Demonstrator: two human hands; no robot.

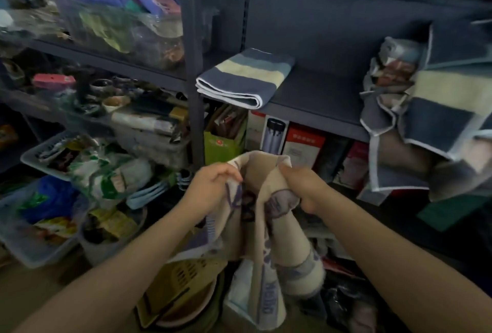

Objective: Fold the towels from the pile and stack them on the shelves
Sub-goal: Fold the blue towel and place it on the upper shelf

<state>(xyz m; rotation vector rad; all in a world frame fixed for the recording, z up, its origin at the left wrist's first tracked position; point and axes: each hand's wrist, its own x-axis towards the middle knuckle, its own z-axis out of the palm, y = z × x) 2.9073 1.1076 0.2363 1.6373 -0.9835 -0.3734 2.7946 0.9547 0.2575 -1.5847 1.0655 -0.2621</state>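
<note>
Head view is showing the left hand (213, 183) and right hand (300, 186) pinching a cream towel (269, 242) by its top edge, hanging unfolded below the shelf (314, 111); folding is beginning, probably needing corners matched. Right, the pile (415, 119) is waiting.

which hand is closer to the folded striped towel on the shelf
Left. The left hand grips the beige towel almost straight below the folded striped towel; the right hand grips it further to the right.

Both hands (259, 186) gripping towel (266, 228) (cream, purple-printed)
</note>
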